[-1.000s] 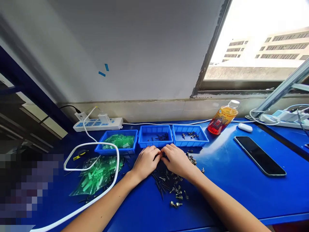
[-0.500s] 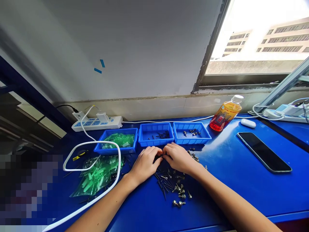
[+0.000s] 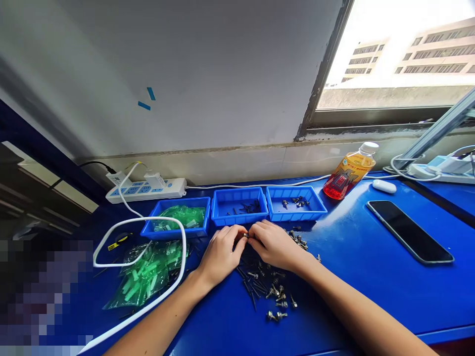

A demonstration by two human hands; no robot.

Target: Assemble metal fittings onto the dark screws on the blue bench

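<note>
My left hand (image 3: pixel 223 248) and my right hand (image 3: pixel 273 243) meet over the pile, thumbs and fingertips pinched together. Between them is a small bolt (image 3: pixel 245 236), its metal head just showing; the fingers hide the rest. Below and right of my hands lie loose bolts (image 3: pixel 275 290) with hex heads, and more bolts (image 3: pixel 298 239) sit beyond my right wrist. Thin dark screws (image 3: pixel 249 287) are scattered under my hands. Just behind stand a blue bin (image 3: pixel 240 219) holding dark screws and another blue bin (image 3: pixel 297 215) with several small bolts.
A third blue bin (image 3: pixel 174 234) holds green bags, and a green plastic bag (image 3: pixel 143 279) of pale pieces lies before it. A white cable (image 3: pixel 184 247) loops over the left side. At right are a drink bottle (image 3: pixel 349 170), a phone (image 3: pixel 410 232) and a white case (image 3: pixel 384 186).
The bolt head now shows between my fingertips, where before it was mostly hidden. Both hands stay nearly in place. The view has shifted slightly.
</note>
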